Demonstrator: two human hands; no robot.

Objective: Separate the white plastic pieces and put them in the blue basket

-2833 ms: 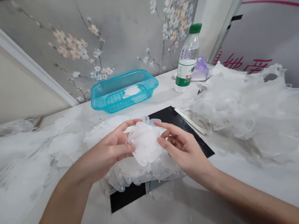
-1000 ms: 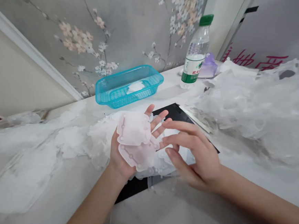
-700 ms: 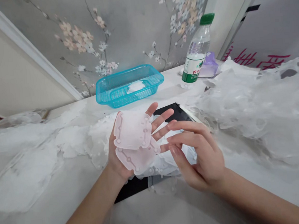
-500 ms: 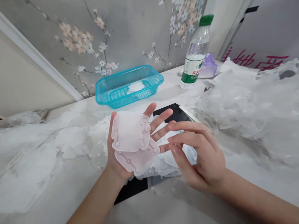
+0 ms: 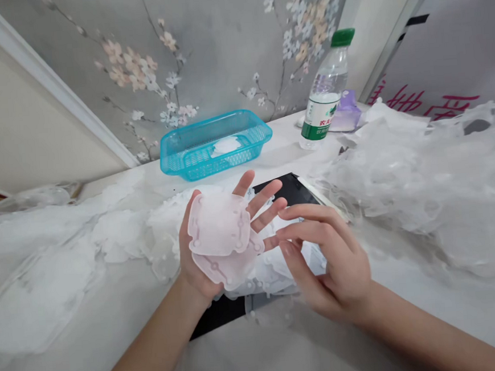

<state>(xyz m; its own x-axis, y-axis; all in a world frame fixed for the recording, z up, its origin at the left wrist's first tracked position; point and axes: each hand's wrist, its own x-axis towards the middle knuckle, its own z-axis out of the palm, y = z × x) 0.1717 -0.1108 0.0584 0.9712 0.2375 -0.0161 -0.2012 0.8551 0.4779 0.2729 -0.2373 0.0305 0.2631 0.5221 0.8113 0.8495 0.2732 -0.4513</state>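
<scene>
My left hand point(image 5: 194, 274) is palm up with its fingers spread. Across its palm lie two thin translucent white plastic pieces point(image 5: 218, 225), overlapping, with notched edges and small raised dots and lines. My right hand point(image 5: 337, 264) hovers just to the right, fingers loosely curved and thumb apart from them, with nothing visible in it. Its fingertips are close to the left fingertips; whether they touch I cannot tell. Under both hands a heap of similar pieces point(image 5: 265, 278) rests on a black flat panel point(image 5: 217, 316), partly hidden.
A blue plastic basket point(image 5: 172, 163) with a few white pieces inside stands at the back. Right of it are a green-capped water bottle point(image 5: 324, 96) and a purple packet point(image 5: 347, 112). Translucent sheets point(image 5: 36, 282) cover the table's left; a tangled white pile point(image 5: 422, 177) fills the right.
The upper piece has shifted slightly down on my left palm, and the left fingers have tilted a little. My right hand has moved very slightly left. The camera view has shifted a little.
</scene>
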